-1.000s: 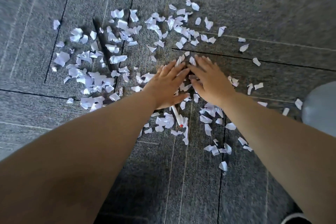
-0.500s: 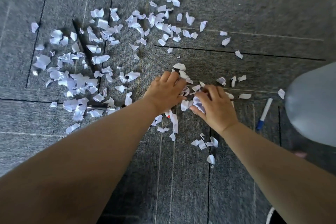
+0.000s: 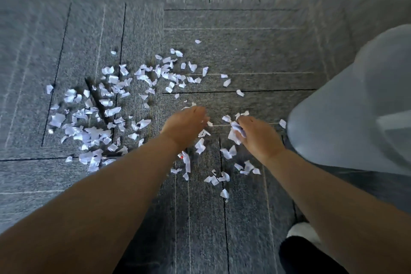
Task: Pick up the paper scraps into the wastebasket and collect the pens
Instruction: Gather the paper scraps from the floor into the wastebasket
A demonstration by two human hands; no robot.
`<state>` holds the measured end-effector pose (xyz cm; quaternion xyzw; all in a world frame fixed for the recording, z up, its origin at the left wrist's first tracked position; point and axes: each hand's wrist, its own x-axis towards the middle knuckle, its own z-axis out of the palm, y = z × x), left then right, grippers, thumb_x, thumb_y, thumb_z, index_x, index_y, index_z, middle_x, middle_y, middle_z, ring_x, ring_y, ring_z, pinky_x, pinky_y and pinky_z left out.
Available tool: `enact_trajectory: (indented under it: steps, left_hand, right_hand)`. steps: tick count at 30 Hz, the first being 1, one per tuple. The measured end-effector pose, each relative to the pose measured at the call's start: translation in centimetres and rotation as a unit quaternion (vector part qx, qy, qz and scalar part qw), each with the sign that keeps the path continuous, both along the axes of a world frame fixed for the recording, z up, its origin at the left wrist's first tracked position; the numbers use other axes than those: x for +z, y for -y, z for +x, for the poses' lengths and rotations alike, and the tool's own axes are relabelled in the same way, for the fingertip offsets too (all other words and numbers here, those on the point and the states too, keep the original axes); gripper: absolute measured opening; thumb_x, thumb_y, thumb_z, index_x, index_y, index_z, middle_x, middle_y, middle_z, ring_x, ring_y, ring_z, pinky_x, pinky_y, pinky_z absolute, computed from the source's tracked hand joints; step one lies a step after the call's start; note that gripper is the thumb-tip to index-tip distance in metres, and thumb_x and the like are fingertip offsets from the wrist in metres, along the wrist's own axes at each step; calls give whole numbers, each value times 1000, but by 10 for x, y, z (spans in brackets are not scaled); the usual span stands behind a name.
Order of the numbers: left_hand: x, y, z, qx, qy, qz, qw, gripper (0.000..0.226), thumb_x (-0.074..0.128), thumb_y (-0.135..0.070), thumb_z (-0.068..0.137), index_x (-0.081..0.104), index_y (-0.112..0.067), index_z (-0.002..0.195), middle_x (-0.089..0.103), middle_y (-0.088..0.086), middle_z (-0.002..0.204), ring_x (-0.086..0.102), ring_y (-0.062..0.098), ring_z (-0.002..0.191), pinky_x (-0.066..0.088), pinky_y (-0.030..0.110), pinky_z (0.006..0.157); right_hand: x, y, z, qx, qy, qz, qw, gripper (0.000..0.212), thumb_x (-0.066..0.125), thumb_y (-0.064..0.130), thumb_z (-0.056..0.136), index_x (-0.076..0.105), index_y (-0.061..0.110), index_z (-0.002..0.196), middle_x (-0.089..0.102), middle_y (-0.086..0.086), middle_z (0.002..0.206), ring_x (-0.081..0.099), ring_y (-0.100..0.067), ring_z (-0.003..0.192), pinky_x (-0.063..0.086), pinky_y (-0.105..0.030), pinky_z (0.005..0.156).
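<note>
Clutching paper scraps (image 3: 235,133), the right hand (image 3: 259,139) curls; grip of left hand (image 3: 183,128) unclear.

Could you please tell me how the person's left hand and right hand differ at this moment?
The right hand grips a bunch of paper scraps; the left hand shows none plainly held, though blur hides its fingertips. The right hand is nearer the pale wastebasket; the left hand is nearer the large scatter of loose scraps. Both reach palm-down over the grey carpet.

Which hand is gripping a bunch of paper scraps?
The right hand: white scraps are bunched in its grip. The left hand, blurred, shows no such bunch.
</note>
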<state>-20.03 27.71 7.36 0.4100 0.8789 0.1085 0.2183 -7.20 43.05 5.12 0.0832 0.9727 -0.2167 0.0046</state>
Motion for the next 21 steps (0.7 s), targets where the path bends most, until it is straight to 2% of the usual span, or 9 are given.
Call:
enact_trajectory:
  steps: [3,6,8,10,11,13,17,19,21]
  left_hand:
    - [55,-24,7,17,-13,38,999,27,34,-29,100,50,-8,105,59,8,95,53,18,74,42,30,62]
    - [113,-58,17,20,-35,75,996,27,36,-28,99,49,-6,106,60,14,99,60,31,86,44,35,67]
    - [148,-83,25,9,-53,99,994,27,36,-26,99,49,-4,107,60,16,102,59,35,89,41,35,68]
    - [178,-109,38,-16,-66,127,990,27,37,-25,99,50,-2,107,60,18,103,58,37,90,43,38,69]
    - [190,-124,47,-35,-72,140,987,28,37,-24,99,50,-2,107,60,19,103,58,37,90,44,39,70]
    - [208,-154,70,-80,-87,156,981,29,37,-25,98,51,-2,107,61,19,104,58,37,92,44,39,71]
    - [215,-203,124,-173,-96,144,970,31,36,-25,99,49,0,111,59,19,109,58,35,95,42,38,73]
    - [205,-220,147,-205,-75,135,967,30,37,-24,99,49,1,108,58,20,107,57,36,95,41,39,72]
    - [191,-232,159,-225,-68,86,968,31,37,-27,99,48,-1,111,54,18,114,53,34,103,42,40,76]
  right_hand:
    - [67,-20,6,10,-84,15,996,28,68,0,74,42,11,74,51,-11,57,36,-19,39,19,-19,38]
    - [131,-45,17,11,-159,40,986,20,53,16,83,35,17,75,53,-11,60,39,-22,43,29,-25,39]
    - [169,-68,31,-15,-194,54,979,9,52,17,83,51,10,78,60,-15,66,53,-30,47,41,-30,39]
    - [202,-96,53,-61,-210,78,973,10,60,11,76,57,4,82,63,-18,71,59,-28,57,44,-30,43]
    - [214,-111,66,-90,-206,92,970,12,62,9,74,55,4,82,63,-17,72,58,-26,59,40,-27,45]
    - [226,-136,95,-158,-185,97,965,11,65,7,79,55,1,79,62,-19,74,59,-33,60,35,-24,52]
    - [222,-162,138,-242,-114,80,960,17,57,15,90,55,-1,86,59,-24,84,58,-41,73,48,-42,60]
    - [216,-168,149,-280,-71,77,954,20,54,21,92,54,0,94,58,-23,93,57,-40,81,45,-41,66]
    - [209,-171,153,-298,-19,56,953,28,55,24,91,51,4,110,55,-20,109,54,-37,96,44,-39,75]
